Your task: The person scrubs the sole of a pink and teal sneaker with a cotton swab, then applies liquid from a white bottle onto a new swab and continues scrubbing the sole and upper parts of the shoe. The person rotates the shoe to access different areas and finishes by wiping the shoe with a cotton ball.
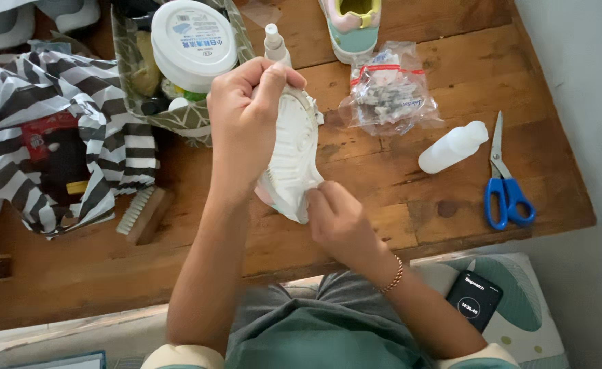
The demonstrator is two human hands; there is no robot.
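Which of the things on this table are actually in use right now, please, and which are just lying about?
In use:
- white shoe, sole up, held by the left hand
- right hand, pressing something white, too small to tell, against the shoe's heel end

Lying about:
- blue scissors
- small white bottle
- plastic bag
- scrubbing brush
- white tub
- second shoe
- phone

Small white shoe (293, 156): held sole-up above the wooden table (397, 184), near the middle of its front edge. Sole white, ridged tread visible; a pale pink patch shows at the lower end. Long axis runs roughly front-to-back, tilted slightly.
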